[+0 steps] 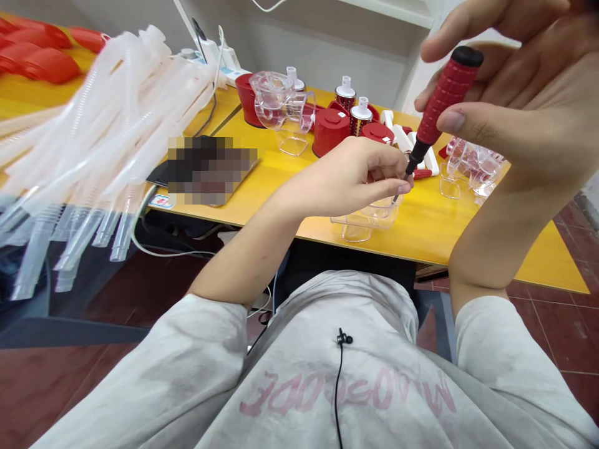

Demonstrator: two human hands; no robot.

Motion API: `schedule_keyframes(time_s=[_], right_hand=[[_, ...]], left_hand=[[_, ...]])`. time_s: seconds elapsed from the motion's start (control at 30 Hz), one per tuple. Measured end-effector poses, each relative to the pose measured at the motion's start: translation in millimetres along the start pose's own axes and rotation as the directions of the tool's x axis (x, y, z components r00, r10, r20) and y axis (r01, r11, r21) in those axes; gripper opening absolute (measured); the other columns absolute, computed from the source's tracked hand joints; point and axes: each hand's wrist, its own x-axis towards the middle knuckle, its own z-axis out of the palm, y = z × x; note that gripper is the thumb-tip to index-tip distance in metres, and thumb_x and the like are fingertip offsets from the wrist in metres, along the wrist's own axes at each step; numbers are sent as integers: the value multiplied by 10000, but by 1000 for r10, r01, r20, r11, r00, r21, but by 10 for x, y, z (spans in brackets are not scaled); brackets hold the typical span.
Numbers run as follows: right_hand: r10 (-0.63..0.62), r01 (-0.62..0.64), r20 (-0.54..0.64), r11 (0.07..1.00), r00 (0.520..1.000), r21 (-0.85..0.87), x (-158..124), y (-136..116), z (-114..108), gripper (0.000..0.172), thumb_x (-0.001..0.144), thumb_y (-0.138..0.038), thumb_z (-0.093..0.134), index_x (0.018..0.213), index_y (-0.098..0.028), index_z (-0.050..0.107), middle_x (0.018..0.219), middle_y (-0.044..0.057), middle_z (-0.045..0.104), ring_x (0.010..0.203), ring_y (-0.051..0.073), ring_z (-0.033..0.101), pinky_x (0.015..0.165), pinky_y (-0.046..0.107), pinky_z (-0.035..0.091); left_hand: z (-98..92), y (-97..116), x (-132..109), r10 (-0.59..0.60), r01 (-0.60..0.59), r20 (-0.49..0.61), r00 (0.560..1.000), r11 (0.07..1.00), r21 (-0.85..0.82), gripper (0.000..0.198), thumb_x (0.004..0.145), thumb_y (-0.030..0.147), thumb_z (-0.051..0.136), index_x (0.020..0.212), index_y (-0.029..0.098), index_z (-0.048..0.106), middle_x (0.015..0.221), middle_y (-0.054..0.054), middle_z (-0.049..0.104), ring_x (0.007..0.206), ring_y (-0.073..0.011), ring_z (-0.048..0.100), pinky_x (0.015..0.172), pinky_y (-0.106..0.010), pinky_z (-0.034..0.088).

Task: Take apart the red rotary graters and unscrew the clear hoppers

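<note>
Gripping a red screwdriver [444, 103], right hand [515, 81] seemingly above left hand [349, 178].

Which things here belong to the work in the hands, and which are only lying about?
In use: right hand gripping a red-handled screwdriver; left hand at a clear plastic piece.

Lying about: corrugated clear tubes, red plastic canisters, other clear plastic pieces, power strip.

You're at the near edge of a yellow desk [435, 240], and its far left corner meets a second yellow desk [42, 93] at a dark seam. Past them, you see a white wall [327, 37] with a white shelf [388, 9]. Dark red floor tiles [573, 337] with pale grout lines run below, under even light.
</note>
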Motion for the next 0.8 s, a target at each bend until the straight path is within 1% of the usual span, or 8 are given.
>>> schedule_keyframes(time_s=[0.1, 0.17, 0.23, 0.33, 0.47, 0.6, 0.7, 0.8], right_hand=[[-170, 177, 71, 978, 983, -112, 32, 139, -69, 746, 639, -327, 1038, 1324, -567, 867, 1239, -84, 887, 789, 266, 777, 707, 467, 741], [-221, 230, 95, 969, 971, -92, 65, 248, -129, 834, 631, -366, 1015, 1393, -648, 831, 1245, -106, 886, 770, 271, 783, 683, 481, 731], [-245, 250, 87, 967, 966, -46, 98, 336, -183, 908, 597, -405, 998, 1430, -707, 798, 1257, -115, 882, 768, 279, 791, 636, 475, 713], [-247, 249, 106, 968, 963, -11, 125, 376, -211, 901, 586, -429, 967, 1424, -718, 808, 1262, -107, 891, 808, 288, 801, 622, 455, 702], [-236, 237, 46, 971, 971, -24, 99, 283, -140, 801, 604, -414, 958, 1361, -656, 862, 1230, -89, 902, 871, 282, 777, 680, 440, 728], [-212, 216, 72, 975, 974, -52, 66, 215, -74, 785, 592, -422, 943, 1342, -640, 865, 1241, -99, 906, 884, 306, 784, 731, 480, 758], [-196, 198, 37, 979, 980, -57, 49, 191, -56, 794, 574, -444, 954, 1340, -633, 864, 1226, -96, 901, 923, 335, 809, 765, 510, 776], [-185, 188, 57, 981, 981, -53, 20, 133, -38, 790, 620, -355, 976, 1350, -639, 874, 1252, -90, 901, 968, 340, 823, 811, 528, 780]], left_hand=[[1, 14, -7, -2, 2, 11, 1000, 1000, -3, 289, 1065, 449, 799, 900, 217, 753, 848, -44, 765, 821, -214, 724, 767, -356, 596], [-5, 37, -14, 0, 0, 30, 1000, 1000, -3, 237, 1054, 419, 784, 935, 215, 784, 881, -50, 798, 851, -221, 754, 778, -354, 611], [-14, 63, -21, -1, 1, 48, 999, 1000, 0, 180, 1037, 377, 762, 983, 213, 815, 923, -57, 829, 882, -228, 776, 781, -351, 620], [-27, 86, -27, -7, 7, 65, 998, 1000, 8, 148, 1010, 313, 731, 1015, 209, 836, 958, -61, 853, 901, -230, 790, 782, -347, 622], [-32, 87, -27, -2, 2, 69, 998, 1000, 11, 129, 987, 281, 728, 1000, 207, 833, 950, -58, 855, 904, -235, 799, 800, -360, 638], [-28, 89, -29, -3, 3, 67, 998, 1000, 5, 131, 988, 279, 729, 1006, 203, 834, 948, -62, 857, 933, -242, 810, 821, -361, 652], [-25, 89, -31, -3, 3, 66, 998, 1000, 6, 134, 986, 259, 720, 1016, 198, 835, 968, -62, 863, 922, -231, 804, 826, -354, 648], [-24, 82, -30, -1, 0, 67, 998, 1000, 8, 138, 980, 247, 716, 1020, 201, 840, 969, -57, 862, 914, -230, 800, 826, -360, 647]])
